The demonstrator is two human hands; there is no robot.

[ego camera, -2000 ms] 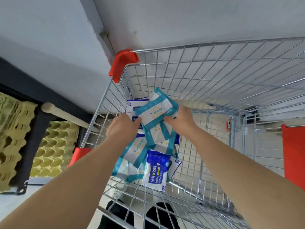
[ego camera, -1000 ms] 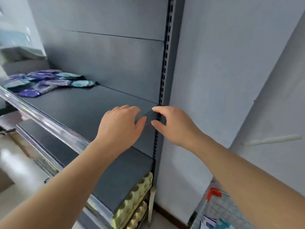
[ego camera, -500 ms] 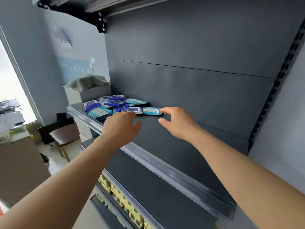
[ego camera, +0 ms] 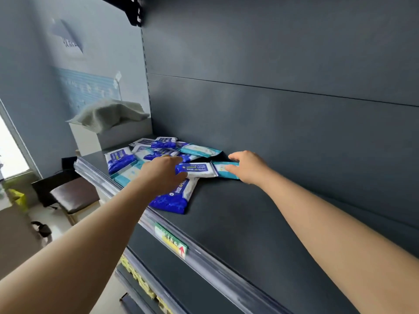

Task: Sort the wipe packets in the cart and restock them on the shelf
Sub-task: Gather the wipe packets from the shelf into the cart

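Several wipe packets lie in a loose pile at the left end of a dark grey shelf; some are blue and white, some teal and white. My left hand reaches over the pile with straight fingers, its thumb and fingers at the left end of a white packet marked 75%. My right hand is beside it, thumb resting on a teal packet, index finger stretched out above. A blue packet lies at the shelf's front edge. The cart is out of view.
A price label sits in the shelf's front rail. Yellow egg trays fill a lower shelf. Left of the shelving stand a white box under grey cloth and a brown stool. A black bracket juts overhead.
I have turned from the cart to the shelf. Both hands have moved forward and left along the shelf and now touch the packets in the pile.
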